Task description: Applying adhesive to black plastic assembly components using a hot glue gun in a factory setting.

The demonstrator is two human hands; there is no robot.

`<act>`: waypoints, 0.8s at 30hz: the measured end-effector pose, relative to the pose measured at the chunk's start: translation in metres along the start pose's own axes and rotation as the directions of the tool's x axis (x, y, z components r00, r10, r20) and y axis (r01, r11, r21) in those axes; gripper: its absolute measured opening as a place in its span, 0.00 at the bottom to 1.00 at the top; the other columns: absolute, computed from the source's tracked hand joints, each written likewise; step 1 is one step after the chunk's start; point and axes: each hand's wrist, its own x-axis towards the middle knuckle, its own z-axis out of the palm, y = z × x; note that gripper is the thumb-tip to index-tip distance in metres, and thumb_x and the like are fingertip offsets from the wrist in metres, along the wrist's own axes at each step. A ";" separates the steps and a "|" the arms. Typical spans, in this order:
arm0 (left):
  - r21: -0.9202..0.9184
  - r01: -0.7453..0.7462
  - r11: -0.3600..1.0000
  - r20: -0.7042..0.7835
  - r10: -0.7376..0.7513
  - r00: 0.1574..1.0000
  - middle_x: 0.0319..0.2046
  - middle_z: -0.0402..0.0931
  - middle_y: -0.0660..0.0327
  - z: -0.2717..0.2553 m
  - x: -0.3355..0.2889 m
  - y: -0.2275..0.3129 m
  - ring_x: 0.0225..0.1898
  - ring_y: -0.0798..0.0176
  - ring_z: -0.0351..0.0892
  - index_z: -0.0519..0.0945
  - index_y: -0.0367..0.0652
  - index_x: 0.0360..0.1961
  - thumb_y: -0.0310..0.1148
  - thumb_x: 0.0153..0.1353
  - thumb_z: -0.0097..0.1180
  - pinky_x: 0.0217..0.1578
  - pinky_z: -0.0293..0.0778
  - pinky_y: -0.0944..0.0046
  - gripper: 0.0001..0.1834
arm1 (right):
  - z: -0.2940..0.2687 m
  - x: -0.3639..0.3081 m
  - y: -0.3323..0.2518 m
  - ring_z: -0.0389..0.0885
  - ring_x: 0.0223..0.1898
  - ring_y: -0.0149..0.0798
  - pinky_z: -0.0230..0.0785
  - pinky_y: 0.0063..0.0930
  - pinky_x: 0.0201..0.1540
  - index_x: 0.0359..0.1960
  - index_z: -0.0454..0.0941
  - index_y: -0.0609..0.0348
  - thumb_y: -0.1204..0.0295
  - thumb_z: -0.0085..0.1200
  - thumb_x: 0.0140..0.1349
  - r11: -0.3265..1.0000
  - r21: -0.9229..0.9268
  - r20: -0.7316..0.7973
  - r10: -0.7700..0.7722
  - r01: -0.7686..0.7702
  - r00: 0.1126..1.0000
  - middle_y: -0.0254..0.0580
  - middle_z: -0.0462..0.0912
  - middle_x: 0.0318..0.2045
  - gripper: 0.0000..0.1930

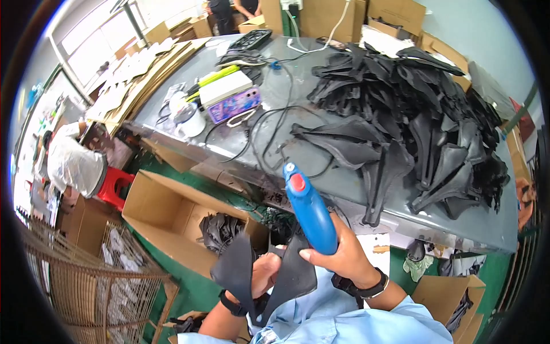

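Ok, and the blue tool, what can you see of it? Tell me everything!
The blue tool is smooth and rounded, apparently plastic, with a red button and a pale round spot near its far end. It slants away toward the grey table, its near end gripped by the right hand.

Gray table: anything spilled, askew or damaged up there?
I see no spill or clear damage. The black cables look untidy, looping loosely across the tabletop beside the white box, and the black parts at the right are heaped haphazardly, pointing every way.
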 end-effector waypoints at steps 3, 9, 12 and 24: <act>0.592 -0.255 0.765 0.014 0.307 0.952 0.54 0.67 0.56 0.018 0.006 0.001 0.52 0.61 0.70 0.59 0.38 0.62 0.39 0.63 0.50 0.55 0.64 0.61 0.29 | -0.005 0.007 0.006 0.80 0.32 0.35 0.71 0.30 0.38 0.45 0.66 0.63 0.61 0.67 0.48 0.993 0.121 -0.127 0.026 -0.010 0.992 0.44 0.79 0.30 0.28; -0.123 -0.599 0.791 -0.366 0.525 0.769 0.53 0.69 0.56 0.052 0.036 0.000 0.53 0.58 0.70 0.62 0.48 0.59 0.50 0.67 0.43 0.53 0.68 0.56 0.25 | 0.018 0.000 0.000 0.78 0.28 0.30 0.72 0.26 0.33 0.44 0.66 0.63 0.68 0.71 0.46 0.996 -0.076 -0.266 -0.069 0.051 0.962 0.39 0.78 0.30 0.28; -0.093 -0.739 0.667 -0.469 0.625 0.624 0.51 0.70 0.60 0.054 0.034 0.023 0.50 0.62 0.73 0.64 0.49 0.57 0.49 0.67 0.43 0.48 0.73 0.59 0.22 | 0.017 -0.012 0.007 0.83 0.25 0.48 0.73 0.35 0.28 0.44 0.67 0.65 0.55 0.68 0.46 0.970 -0.225 -0.188 -0.137 0.093 0.973 0.51 0.81 0.25 0.32; 0.074 -0.855 0.513 -0.433 0.789 0.436 0.49 0.69 0.58 0.031 0.029 0.024 0.51 0.61 0.72 0.64 0.46 0.54 0.45 0.67 0.44 0.52 0.70 0.58 0.20 | 0.024 -0.030 0.011 0.83 0.25 0.47 0.75 0.33 0.28 0.40 0.67 0.69 0.55 0.69 0.45 0.860 -0.483 0.052 -0.158 0.163 0.986 0.51 0.80 0.25 0.32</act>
